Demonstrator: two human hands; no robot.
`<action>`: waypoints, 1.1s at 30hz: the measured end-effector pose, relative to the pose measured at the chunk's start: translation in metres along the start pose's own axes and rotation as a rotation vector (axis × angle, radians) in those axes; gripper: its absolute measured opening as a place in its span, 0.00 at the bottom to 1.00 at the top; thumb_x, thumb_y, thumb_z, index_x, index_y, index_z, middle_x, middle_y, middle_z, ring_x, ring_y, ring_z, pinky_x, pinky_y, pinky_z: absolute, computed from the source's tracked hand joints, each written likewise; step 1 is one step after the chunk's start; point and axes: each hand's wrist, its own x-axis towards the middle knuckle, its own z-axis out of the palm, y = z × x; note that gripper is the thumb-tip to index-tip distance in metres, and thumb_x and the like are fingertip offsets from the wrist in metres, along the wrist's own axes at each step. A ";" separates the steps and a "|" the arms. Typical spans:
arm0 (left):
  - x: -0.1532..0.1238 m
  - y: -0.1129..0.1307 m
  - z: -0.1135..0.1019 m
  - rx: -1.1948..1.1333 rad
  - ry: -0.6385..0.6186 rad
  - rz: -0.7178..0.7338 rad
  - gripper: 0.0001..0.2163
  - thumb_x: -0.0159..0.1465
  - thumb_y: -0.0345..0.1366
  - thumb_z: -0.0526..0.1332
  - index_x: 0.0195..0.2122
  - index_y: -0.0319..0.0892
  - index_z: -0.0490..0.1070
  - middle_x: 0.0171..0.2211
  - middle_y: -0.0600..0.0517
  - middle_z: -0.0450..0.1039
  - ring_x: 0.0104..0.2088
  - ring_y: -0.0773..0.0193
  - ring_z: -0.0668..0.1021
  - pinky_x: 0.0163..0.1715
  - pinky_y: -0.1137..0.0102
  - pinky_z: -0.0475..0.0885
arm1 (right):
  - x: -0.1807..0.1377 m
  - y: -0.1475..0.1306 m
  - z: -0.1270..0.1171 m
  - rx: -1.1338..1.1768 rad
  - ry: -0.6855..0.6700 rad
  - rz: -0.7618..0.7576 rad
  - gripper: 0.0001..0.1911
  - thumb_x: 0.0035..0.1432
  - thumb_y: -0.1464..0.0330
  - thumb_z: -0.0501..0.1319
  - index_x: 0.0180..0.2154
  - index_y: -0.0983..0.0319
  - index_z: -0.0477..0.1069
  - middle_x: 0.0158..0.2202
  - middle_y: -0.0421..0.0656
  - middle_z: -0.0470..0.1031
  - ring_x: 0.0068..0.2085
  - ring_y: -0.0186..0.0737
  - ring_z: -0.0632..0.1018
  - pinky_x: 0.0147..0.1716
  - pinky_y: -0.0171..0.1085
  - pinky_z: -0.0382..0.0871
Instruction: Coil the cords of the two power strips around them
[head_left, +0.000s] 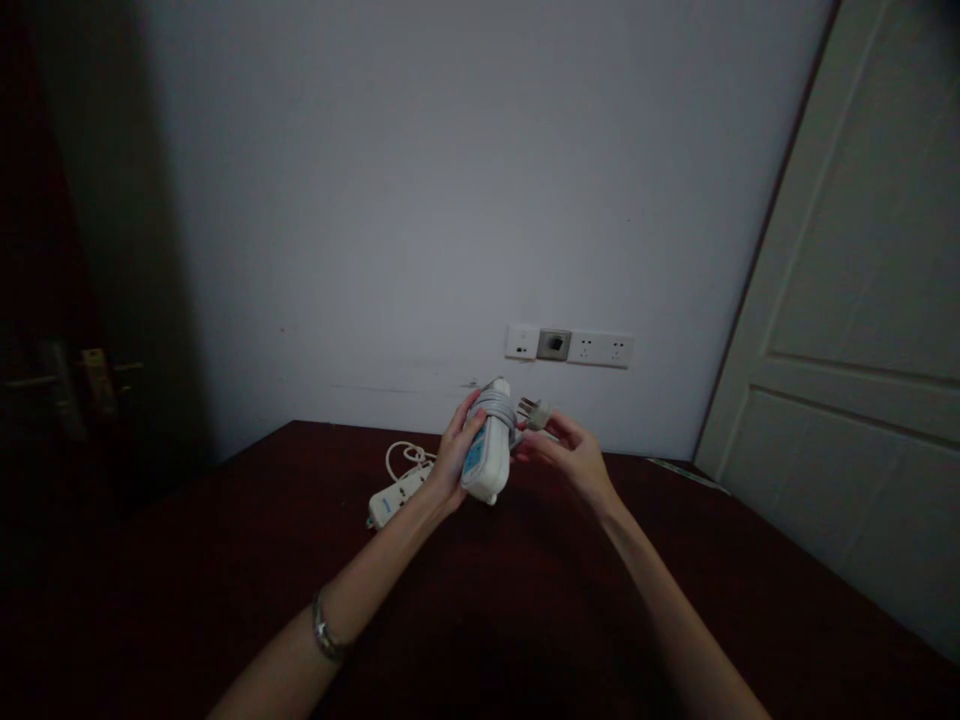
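A white power strip (493, 462) with a blue label is held up over the table in my left hand (451, 455), whose fingers wrap around its side. Its grey cord (495, 404) is wound in several turns about the upper part. To its right, my right hand (574, 455) is closed on the cord just below the plug (535, 412). The plug's metal prongs point left toward the strip. Behind my left forearm, a second white power strip (397, 497) lies on the table, partly hidden, with its white cord (405, 452) looped at its far end.
The dark red table (480, 600) reaches back to a pale wall (420, 200). Wall sockets (600, 349) sit low above its back edge. A light panelled door (847, 300) stands at the right; a door handle (97, 380) shows in shadow at the left.
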 end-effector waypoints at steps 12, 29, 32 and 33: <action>0.001 0.024 -0.009 0.381 -0.096 0.220 0.27 0.54 0.38 0.65 0.56 0.45 0.63 0.50 0.48 0.70 0.45 0.59 0.73 0.44 0.68 0.68 | -0.008 0.002 0.004 -0.628 0.019 -0.337 0.18 0.51 0.58 0.63 0.39 0.63 0.68 0.33 0.46 0.76 0.33 0.41 0.77 0.30 0.39 0.72; 0.002 0.038 -0.010 0.575 -0.223 0.390 0.28 0.56 0.31 0.61 0.58 0.49 0.60 0.59 0.48 0.60 0.56 0.55 0.66 0.56 0.60 0.60 | -0.015 -0.002 0.014 -0.583 0.004 -0.369 0.15 0.54 0.61 0.61 0.41 0.61 0.62 0.34 0.45 0.74 0.33 0.39 0.78 0.27 0.34 0.72; 0.003 0.029 -0.010 0.598 -0.149 0.497 0.27 0.57 0.32 0.61 0.58 0.47 0.60 0.59 0.48 0.60 0.57 0.56 0.65 0.57 0.61 0.58 | -0.015 -0.001 0.018 -0.507 0.024 -0.346 0.17 0.55 0.61 0.61 0.43 0.62 0.62 0.40 0.48 0.74 0.37 0.41 0.78 0.33 0.37 0.74; 0.003 0.025 -0.009 0.604 -0.124 0.528 0.26 0.57 0.32 0.61 0.58 0.46 0.61 0.59 0.48 0.60 0.57 0.56 0.64 0.57 0.62 0.58 | -0.016 -0.001 0.019 -0.476 0.036 -0.329 0.17 0.55 0.61 0.60 0.43 0.62 0.62 0.42 0.49 0.74 0.39 0.42 0.78 0.34 0.38 0.74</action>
